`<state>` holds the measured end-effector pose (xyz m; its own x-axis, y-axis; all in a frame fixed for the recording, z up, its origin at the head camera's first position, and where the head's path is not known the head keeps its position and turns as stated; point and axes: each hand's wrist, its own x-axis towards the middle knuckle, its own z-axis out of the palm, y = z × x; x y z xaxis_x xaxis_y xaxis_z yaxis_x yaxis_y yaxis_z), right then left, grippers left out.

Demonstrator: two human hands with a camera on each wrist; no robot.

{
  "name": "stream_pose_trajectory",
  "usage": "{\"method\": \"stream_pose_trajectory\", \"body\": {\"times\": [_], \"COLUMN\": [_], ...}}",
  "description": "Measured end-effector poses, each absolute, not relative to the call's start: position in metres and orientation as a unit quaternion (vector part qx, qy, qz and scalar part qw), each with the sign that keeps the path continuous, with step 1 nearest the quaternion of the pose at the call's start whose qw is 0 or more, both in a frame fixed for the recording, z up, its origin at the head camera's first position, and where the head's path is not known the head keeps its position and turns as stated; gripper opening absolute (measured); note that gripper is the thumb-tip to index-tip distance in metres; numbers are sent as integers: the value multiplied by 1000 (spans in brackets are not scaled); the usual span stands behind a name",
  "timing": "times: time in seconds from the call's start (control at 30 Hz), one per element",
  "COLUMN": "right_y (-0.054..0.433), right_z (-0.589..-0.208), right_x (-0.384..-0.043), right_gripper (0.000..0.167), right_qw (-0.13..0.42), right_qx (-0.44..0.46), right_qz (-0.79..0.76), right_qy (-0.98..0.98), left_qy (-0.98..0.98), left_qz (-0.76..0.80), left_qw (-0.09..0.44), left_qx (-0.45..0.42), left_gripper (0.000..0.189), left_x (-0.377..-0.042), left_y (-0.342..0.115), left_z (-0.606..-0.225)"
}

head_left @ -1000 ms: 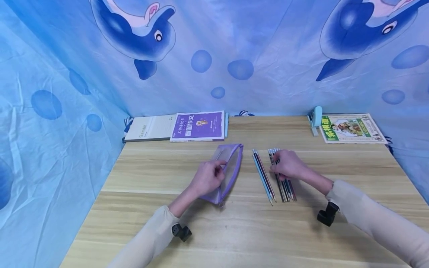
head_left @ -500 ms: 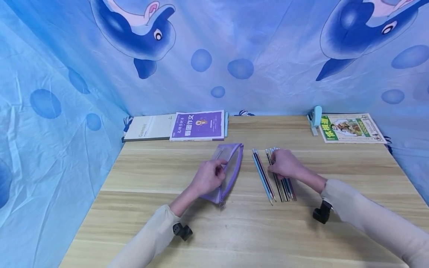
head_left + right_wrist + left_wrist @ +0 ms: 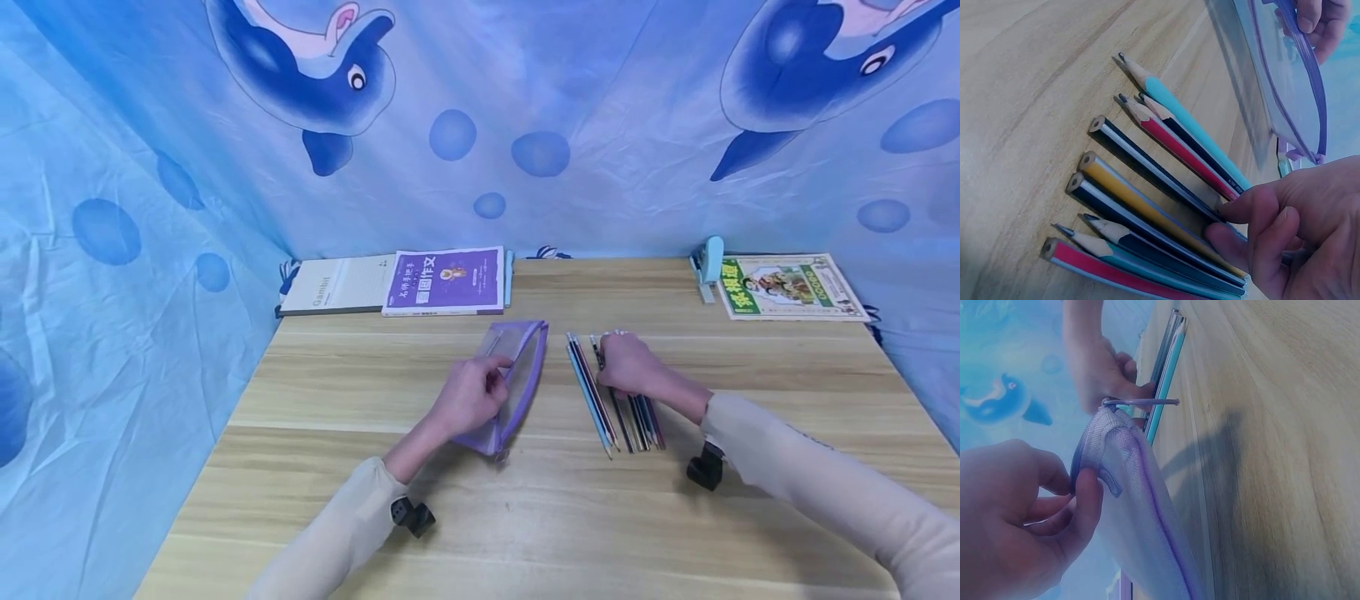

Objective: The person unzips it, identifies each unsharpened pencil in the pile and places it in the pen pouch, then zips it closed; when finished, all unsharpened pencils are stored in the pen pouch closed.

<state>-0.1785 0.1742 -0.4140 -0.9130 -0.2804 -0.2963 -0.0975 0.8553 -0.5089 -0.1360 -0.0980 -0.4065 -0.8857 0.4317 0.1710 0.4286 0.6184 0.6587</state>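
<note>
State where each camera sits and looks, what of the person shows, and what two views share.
Head: on the head, facing forward and down at the table; left hand, right hand and sleeves show.
Left wrist: worn there, facing the pouch; left hand near, right hand beyond.
Right wrist: worn there, facing the pencils; right hand near, part of the left hand at top right.
Both wrist views share the pouch, pencils and hands.

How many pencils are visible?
9: three pencils nearest the purple pouch; one black pencil pinched by the right hand; five pencils farther from the pouch. More may be hidden under that hand.
</note>
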Motion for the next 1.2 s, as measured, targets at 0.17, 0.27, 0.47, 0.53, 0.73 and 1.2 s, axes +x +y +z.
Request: {"method": "stream_pose_trajectory", "body": {"times": [0.17,0.27,0.47,0.53,0.73,1.2], "right_y": [176,178,181,180,169,129], "right_z": [-413,-410,-402,-399,-387,-370], "right_x": [-180,-180,-177,-175,-169,-167], "right_gripper": [17,26,33,33,36,32], "right_qw": [192,195,200,203,220,188], "right_qx": [-99,-94,-92,-93,-62,-6], "right_qz": [-268,-286,-344,-372,-464,-570], "right_qy": [939,933,913,901,856,800], "left_qy": [902,901,899,899,902,904], "left_qz": [362,362,366,365,361,356], "left_qw": [2,-1,2,1,1,-17], "left_qx": [236,238,243,243,239,236], "left_gripper": [38,38,38,37,38,35], "left_x": [-136,-136,-136,-135,-134,-134], "left_y": [-97,-96,-96,-96,-96,-95], "left_z": [-407,-407,-407,-406,-405,-403]}}
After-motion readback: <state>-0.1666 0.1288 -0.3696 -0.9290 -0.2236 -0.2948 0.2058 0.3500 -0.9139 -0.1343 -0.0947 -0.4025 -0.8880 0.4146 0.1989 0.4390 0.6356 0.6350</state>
